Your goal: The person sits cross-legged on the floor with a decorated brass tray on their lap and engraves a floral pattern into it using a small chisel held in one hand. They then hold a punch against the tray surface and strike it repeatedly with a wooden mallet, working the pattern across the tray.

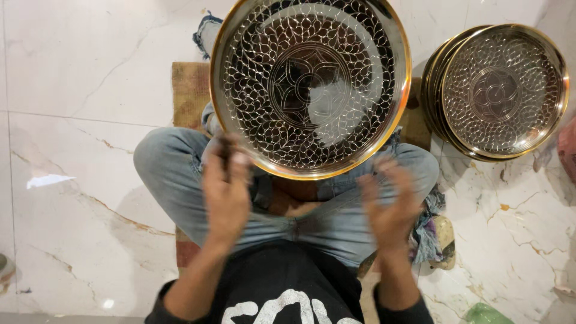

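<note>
A person sits cross-legged on a pale marble floor (78, 198), seen from above, with a large round engraved metal plate (311, 84) in front of the knees. The plate, silver-toned inside with a brass-coloured rim and a flower medallion ringed by petal patterns, appears to be in the air or tipped over the lap; whether it touches anything cannot be told. Both hands are blurred and just below the plate's lower edge. The left hand (226, 189) is raised with fingers loosely spread, its fingertips overlapping the plate's lower-left rim, though contact is unclear. The right hand (391, 207) is open, palm turned inward, fingers spread, just under the plate's lower-right rim and holding nothing. To the right of the plate, well apart from the hands, a stack of similar engraved plates (497, 91) rests on the floor. Beneath the plate and the person's blue jeans (174, 165) lies a woven mat (189, 93), its edge showing to the plate's left. A bundle of coloured cloth (427, 231) sits below the plate, beside the right knee.
</note>
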`<action>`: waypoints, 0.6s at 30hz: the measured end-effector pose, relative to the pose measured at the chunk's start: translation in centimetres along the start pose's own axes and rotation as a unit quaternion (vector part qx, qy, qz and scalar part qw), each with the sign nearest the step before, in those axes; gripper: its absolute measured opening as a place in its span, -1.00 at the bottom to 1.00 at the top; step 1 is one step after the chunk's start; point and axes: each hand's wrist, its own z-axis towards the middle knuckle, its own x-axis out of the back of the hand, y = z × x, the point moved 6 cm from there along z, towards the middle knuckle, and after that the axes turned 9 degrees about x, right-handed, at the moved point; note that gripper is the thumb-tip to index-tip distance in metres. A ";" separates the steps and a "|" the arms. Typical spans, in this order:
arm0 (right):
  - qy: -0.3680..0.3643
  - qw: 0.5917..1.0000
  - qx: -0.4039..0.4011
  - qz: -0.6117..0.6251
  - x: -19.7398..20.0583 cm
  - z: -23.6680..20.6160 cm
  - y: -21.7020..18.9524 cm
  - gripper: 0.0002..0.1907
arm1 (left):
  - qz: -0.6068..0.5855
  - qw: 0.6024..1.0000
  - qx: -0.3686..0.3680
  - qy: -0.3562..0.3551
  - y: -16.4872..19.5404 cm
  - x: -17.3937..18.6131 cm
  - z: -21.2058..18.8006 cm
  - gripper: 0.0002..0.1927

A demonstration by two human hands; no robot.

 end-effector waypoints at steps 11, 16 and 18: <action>0.055 0.871 -0.488 0.022 8.3 -13.1 13.3 -0.50 | 0.226 0.961 -0.096 0.126 4.5 3.8 5.9 -0.70; -0.343 0.790 -0.466 -0.203 4.2 -17.3 11.7 -0.13 | 0.241 0.967 -0.052 0.061 4.1 1.8 7.3 -0.78; -0.320 0.792 -0.483 -0.192 3.2 -18.4 10.6 -0.24 | 0.231 0.970 -0.052 0.052 3.7 1.7 7.5 -0.78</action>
